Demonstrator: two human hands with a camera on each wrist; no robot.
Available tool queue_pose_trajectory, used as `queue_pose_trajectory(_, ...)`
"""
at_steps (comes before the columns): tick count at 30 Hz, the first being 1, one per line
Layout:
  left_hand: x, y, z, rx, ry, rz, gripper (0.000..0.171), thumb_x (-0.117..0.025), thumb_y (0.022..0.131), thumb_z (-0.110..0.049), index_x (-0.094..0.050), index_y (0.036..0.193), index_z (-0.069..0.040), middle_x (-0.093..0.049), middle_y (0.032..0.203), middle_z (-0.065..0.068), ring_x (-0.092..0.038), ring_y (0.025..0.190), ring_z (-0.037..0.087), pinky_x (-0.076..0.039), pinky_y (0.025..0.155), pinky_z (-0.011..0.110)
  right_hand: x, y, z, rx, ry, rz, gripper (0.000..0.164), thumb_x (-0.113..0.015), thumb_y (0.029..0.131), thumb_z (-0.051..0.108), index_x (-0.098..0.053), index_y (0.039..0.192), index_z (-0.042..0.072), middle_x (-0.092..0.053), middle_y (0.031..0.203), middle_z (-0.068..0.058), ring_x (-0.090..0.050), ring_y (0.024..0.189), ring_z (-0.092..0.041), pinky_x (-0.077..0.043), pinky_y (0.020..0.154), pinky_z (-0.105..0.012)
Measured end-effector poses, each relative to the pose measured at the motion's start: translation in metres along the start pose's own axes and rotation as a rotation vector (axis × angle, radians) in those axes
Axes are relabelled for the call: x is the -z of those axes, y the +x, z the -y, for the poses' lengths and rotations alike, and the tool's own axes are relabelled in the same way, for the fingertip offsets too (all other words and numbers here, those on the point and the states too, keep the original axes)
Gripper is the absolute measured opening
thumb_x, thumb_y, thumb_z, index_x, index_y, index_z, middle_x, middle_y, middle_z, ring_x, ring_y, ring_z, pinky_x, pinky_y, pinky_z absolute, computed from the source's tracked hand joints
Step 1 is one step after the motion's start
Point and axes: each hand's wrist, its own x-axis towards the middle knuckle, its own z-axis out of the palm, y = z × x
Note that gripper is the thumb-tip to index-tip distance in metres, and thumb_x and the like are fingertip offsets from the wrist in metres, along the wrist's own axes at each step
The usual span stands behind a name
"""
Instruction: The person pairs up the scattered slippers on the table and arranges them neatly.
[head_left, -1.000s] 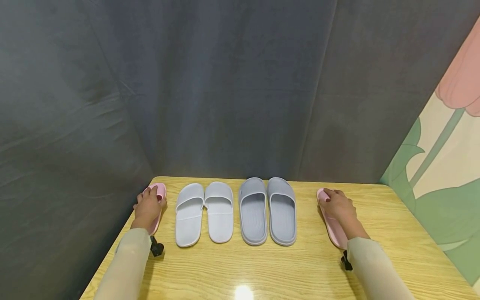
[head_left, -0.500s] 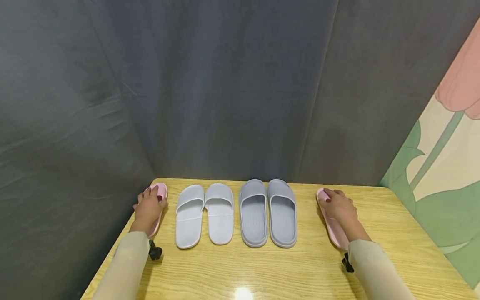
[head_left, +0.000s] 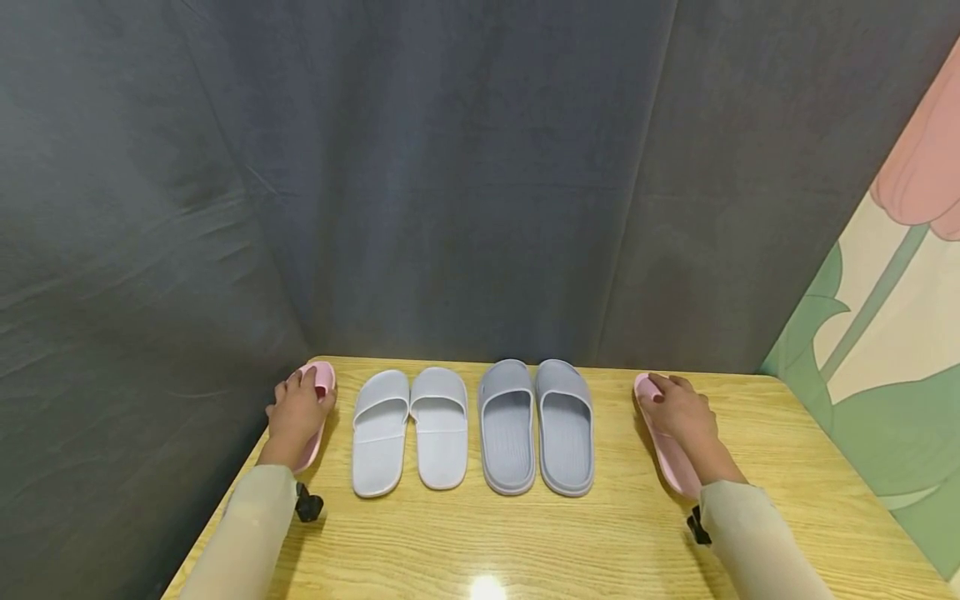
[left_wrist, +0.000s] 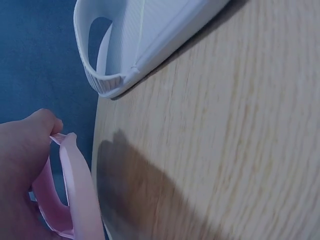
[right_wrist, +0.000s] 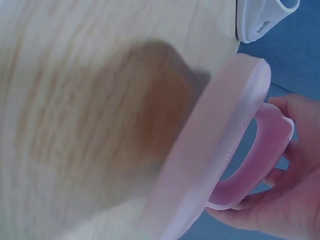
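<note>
At the table's far left corner my left hand (head_left: 296,412) grips a pink slipper (head_left: 324,377) by its strap. The left wrist view shows the thumb at the edge of that strap, with the sole (left_wrist: 82,195) on its side and a shadow on the wood beside it. Far to the right, my right hand (head_left: 682,412) holds the matching pink slipper (head_left: 677,471), fingers around the strap (right_wrist: 260,165). Its sole (right_wrist: 200,140) is tilted in the right wrist view, a shadow next to it. Both hands partly cover the slippers from above.
Between the hands, a pair of white slippers (head_left: 442,454) and a pair of grey slippers (head_left: 508,442) stand side by side, toes towards the dark curtain (head_left: 465,183). They rest on a wooden table (head_left: 420,550). A painted wall (head_left: 885,400) borders the right side.
The left pink slipper's toe has shifted slightly up and right in the head view. The right one has moved very slightly. The white and grey pairs stay in place.
</note>
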Motion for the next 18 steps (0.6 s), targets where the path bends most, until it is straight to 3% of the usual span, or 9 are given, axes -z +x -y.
queue_pose_trajectory(18,0.018,-0.016,-0.014,-0.030,0.018,-0.063,0.072,-0.054,0.101,-0.038,-0.028,0.155,0.001,-0.025,0.156,0.035,-0.023,0.139,0.057,-0.027,0.102,0.079,0.005,-0.006,0.011,0.021,-0.002,-0.042,0.062,-0.050,0.101,0.037,-0.037,0.155,0.009,-0.024,0.157,-0.034,-0.030,0.127,-0.071,-0.034,0.096,-0.077)
